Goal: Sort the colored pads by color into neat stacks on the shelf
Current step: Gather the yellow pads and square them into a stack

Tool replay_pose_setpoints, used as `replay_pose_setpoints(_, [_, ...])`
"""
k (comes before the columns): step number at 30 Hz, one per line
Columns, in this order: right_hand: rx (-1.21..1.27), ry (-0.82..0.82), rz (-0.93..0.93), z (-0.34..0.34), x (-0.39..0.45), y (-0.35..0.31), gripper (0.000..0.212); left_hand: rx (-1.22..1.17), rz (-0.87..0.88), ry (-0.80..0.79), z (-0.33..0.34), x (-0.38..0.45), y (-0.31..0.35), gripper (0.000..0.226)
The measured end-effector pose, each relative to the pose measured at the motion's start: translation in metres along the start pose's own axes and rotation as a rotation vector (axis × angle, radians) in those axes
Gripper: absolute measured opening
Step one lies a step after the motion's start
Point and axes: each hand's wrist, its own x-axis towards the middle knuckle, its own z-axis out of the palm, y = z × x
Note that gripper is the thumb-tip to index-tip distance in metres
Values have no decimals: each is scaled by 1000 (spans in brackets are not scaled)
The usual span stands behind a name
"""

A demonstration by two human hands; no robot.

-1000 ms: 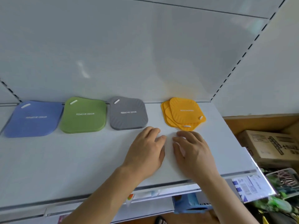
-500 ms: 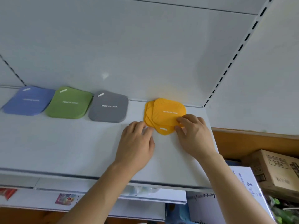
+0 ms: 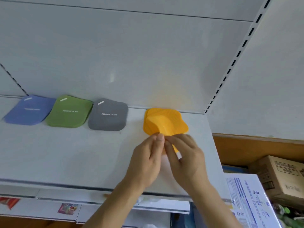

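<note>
Head view
Left hand: fingers curled, fingertips pinching the near edge of the yellow pads, pressed against the fingers of the other hand.
Right hand: fingers curled round the near corner of the same pads; a yellow strip with a white end shows between its fingers.
Yellow pads: a loose, fanned pile just beyond both hands, at the right end of the white shelf, its near part lifted and bent.
Grey pad: flat, left of the left hand and farther back, printed "REMOVE ODOR".
Green pad: just left of the grey one, edges nearly touching.
Blue pad: farthest left in the row.
Cardboard box: below and right of the right hand, off the shelf.
</note>
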Motion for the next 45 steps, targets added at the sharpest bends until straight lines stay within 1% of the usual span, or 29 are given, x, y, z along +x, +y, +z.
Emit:
replay_pose_setpoints(1, [87, -47, 49, 4, -4, -4, 18, -104, -74, -3, 3, -1, 1, 45])
replay_pose_setpoints(2, [163, -96, 89, 7, -8, -5, 20, -135, -108, 20, 3, 0, 0, 41])
replay_pose_setpoints(4, [205, -156, 107, 11, -11, -3, 22, -33, -91, 98, -4, 6, -10, 32])
replay_pose_setpoints(6, [97, -103, 107, 9, -9, 5, 20, 8, -109, 140, -17, 14, -20, 20])
replay_pose_setpoints(8, [-80, -40, 129, 6, 1, 21, 23, -4, -164, 128, -32, 21, -27, 13])
replay_pose_setpoints(9, [-166, -63, 130, 6, 7, 30, 27, 19, -193, 113, -41, 23, -28, 12])
replay_pose_setpoints(10, [-237, -122, 115, 6, 14, 39, 34, 65, -213, 89, -49, 25, -30, 12])
replay_pose_setpoints(12, [-322, -253, 27, 12, 24, 53, 43, 137, -248, 50, -62, 27, -33, 12])
replay_pose_setpoints(13, [-334, -287, -24, 16, 27, 57, 43, 161, -270, 44, -67, 27, -34, 17])
replay_pose_setpoints(15, [-318, -295, -68, 21, 31, 63, 38, 193, -294, 35, -72, 28, -39, 23])
replay_pose_setpoints(18, [-287, -250, -61, 21, 32, 66, 28, 147, -278, 5, -78, 28, -42, 22])
replay_pose_setpoints(20, [-263, -224, -63, 22, 32, 66, 28, 100, -262, -9, -82, 29, -42, 21])
replay_pose_setpoints(22, [-235, -200, -17, 22, 34, 65, 29, 82, -245, 21, -87, 29, -44, 14])
replay_pose_setpoints(23, [-216, -170, 40, 20, 35, 64, 29, 70, -238, 64, -90, 30, -45, 10])
replay_pose_setpoints(24, [-189, -123, 114, 18, 36, 63, 30, 56, -236, 120, -93, 30, -46, 10])
replay_pose_setpoints(26, [-147, 23, 248, 10, 41, 62, 34, 28, -226, 208, -99, 30, -45, 12])
replay_pose_setpoints(28, [-154, 163, 318, 2, 45, 56, 36, -18, -192, 208, -99, 30, -42, 15])
replay_pose_setpoints(30, [-150, 260, 344, -1, 47, 41, 36, -158, -179, 181, -94, 30, -36, 21])
replay_pose_setpoints(32, [-96, 338, 310, 3, 45, 15, 30, -357, -180, 187, -85, 30, -31, 29])
replay_pose_setpoints(33, [-62, 352, 260, 10, 43, 0, 26, -436, -181, 193, -79, 30, -27, 33])
replay_pose_setpoints(35, [-25, 312, 110, 31, 33, -27, 24, -537, -189, 193, -68, 30, -19, 35])
replay_pose_setpoints(37, [-22, 243, -18, 55, 21, -44, 26, -653, -220, 169, -59, 29, -9, 28])
replay_pose_setpoints(39, [-7, 182, -57, 69, 15, -50, 26, -772, -271, 126, -56, 26, -2, 28])
replay_pose_setpoints(41, [-3, 150, -64, 71, 12, -47, 26, -823, -298, 87, -56, 24, -2, 36])
replay_pose_setpoints(43, [-23, 121, -90, 69, 10, -42, 28, -823, -283, 48, -58, 23, -1, 39])
replay_pose_setpoints(45, [-37, 74, -133, 68, 8, -40, 30, -719, -233, 25, -58, 24, -1, 35])
